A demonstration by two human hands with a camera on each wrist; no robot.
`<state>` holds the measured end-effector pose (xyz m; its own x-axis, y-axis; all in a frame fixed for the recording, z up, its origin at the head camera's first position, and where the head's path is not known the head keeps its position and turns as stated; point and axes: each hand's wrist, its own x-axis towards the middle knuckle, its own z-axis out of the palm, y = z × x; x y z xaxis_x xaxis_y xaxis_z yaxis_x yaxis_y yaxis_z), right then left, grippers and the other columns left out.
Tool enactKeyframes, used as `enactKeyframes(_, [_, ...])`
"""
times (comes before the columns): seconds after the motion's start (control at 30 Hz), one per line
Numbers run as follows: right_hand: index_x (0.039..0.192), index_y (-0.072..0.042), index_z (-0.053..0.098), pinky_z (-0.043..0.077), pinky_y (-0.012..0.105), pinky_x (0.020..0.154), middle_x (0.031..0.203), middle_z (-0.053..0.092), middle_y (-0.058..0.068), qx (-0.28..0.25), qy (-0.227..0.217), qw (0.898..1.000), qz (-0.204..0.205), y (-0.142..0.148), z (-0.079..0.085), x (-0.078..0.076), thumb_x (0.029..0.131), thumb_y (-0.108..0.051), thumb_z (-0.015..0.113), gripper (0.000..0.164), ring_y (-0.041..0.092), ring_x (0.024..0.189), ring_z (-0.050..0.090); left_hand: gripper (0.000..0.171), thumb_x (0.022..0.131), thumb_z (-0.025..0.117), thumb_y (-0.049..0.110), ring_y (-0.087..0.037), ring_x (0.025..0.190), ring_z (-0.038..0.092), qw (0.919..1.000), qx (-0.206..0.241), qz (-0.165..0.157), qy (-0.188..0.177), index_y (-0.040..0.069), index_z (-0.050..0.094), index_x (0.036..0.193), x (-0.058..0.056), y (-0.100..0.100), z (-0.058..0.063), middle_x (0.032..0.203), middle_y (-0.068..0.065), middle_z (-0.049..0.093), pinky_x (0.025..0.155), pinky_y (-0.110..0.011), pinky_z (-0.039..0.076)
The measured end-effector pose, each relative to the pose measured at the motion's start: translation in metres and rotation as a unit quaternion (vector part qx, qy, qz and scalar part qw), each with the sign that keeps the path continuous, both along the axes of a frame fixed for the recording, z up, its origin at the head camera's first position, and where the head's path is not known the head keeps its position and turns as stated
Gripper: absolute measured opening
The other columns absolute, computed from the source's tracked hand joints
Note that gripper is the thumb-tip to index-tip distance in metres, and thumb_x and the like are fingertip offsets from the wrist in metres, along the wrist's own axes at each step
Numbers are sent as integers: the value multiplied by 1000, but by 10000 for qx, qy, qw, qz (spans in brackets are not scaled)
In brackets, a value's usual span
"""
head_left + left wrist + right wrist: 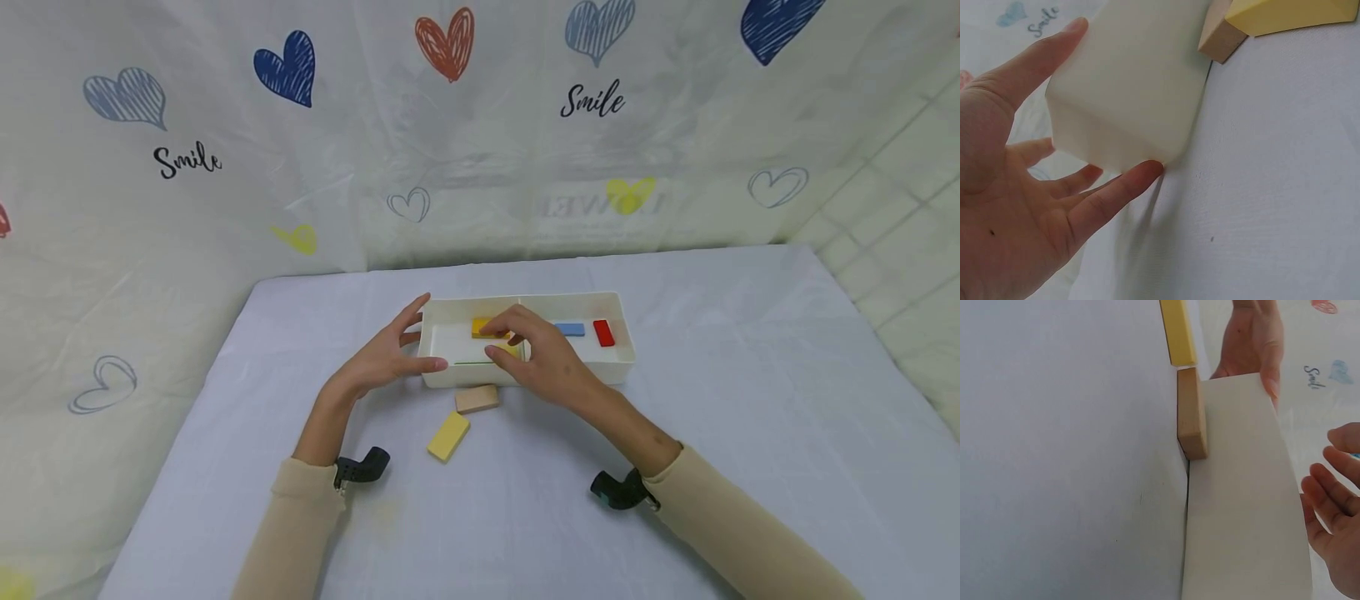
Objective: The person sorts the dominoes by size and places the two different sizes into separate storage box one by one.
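A white two-compartment box [611, 372] lies across the table. My left hand [386, 354] spans its left end, the thumb over the front rim and the fairly straight fingers touching the end wall; in the left wrist view the little finger meets a lower corner. My right hand [551, 358] hovers over the divider with loosely bent fingers, thumb and fingertips apart. Nothing shows between them. Under it, in the left compartment, are an orange-yellow block [480, 327] and a partly hidden paler yellow piece [512, 350]. A blue block [572, 330] and a red block [603, 333] lie in the right compartment.
A plain wooden block [477, 399] touches or nearly touches the box's front wall. Closer to me, a yellow block [448, 437] lies slanted on the white tablecloth [510, 517]. Behind the table hangs a heart-patterned curtain [480, 150].
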<state>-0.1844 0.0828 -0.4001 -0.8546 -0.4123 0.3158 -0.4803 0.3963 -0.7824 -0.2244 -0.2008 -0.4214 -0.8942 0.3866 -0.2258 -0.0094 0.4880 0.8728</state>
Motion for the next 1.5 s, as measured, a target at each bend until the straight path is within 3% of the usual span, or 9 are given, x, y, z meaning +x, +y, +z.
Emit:
enactKeyframes(0.33, [117,-16,73,60,45,92,116,69,2,182,77,9998,67,1,3,6,96,-13,75,22,25,108,66,111,83,88,42,-33,158,32,10000,-8,-7,11,46,13,165,2,-1,0,174,-5,19,117,-61,42])
enactKeyframes(0.67, [116,-17,73,60,43,90,111,69,-3,161,124,9996,177,0,4,15,94,-11,77,23,25,103,66,109,82,89,44,-31,158,34,10000,23,21,-13,54,14,161,2,-2,-1,173,-3,20,116,-60,44])
enactKeyframes(1.07, [117,-17,74,60,42,87,113,71,3,424,-40,9990,108,0,4,24,94,-15,78,23,15,102,63,110,83,87,44,-32,158,33,10000,-34,19,-24,48,13,165,-2,-2,-4,173,-1,21,117,-60,43])
enactKeyframes(1.5, [115,-20,73,62,40,85,114,70,-5,399,54,9989,234,0,0,28,95,-13,77,22,24,102,67,108,82,88,46,-30,157,34,10000,-41,41,0,56,14,161,0,-1,-1,172,0,22,116,-60,44])
